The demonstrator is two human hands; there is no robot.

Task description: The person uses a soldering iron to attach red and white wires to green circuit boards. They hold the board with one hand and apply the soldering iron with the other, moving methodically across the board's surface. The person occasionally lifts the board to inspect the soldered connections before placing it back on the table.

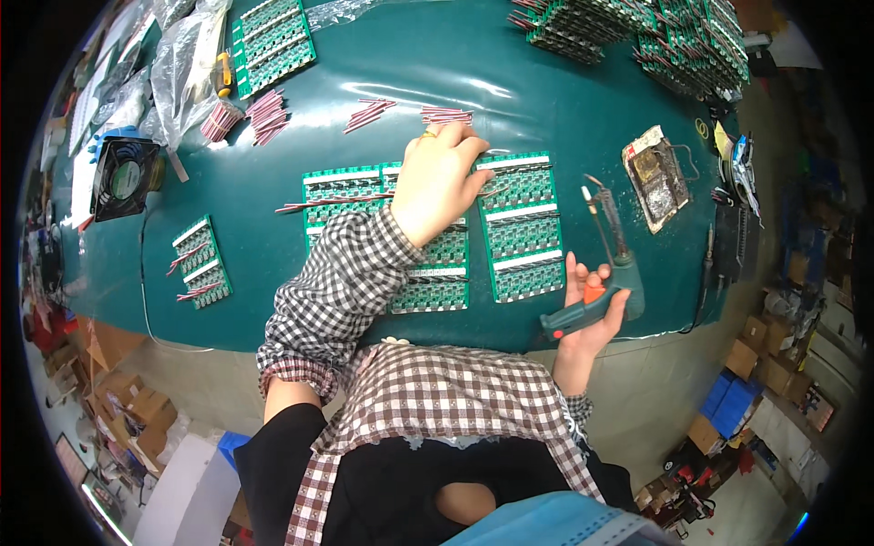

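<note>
My left hand point(435, 187) reaches over the green circuit boards point(430, 291), its fingers bent and slightly apart, the thumb away from the forefinger. Its fingertips are at a small pile of red, black and white wires point(447, 116); whether they touch a wire is hidden. Just right of it lies another circuit board panel point(523, 227) with white strips. A few wires point(332, 202) lie across the left panel. My right hand point(590, 344) is wrapped round the handle of a green soldering gun point(626, 278) with an orange trigger, its tip pointing away from me.
More wire piles point(369, 114) lie farther left. A small board point(202, 262) and a black fan point(126, 177) are at the left. Stacked boards point(583, 27) stand at the back right. A soldering tray point(657, 177) sits beyond the gun, and a board panel point(273, 45) lies back left.
</note>
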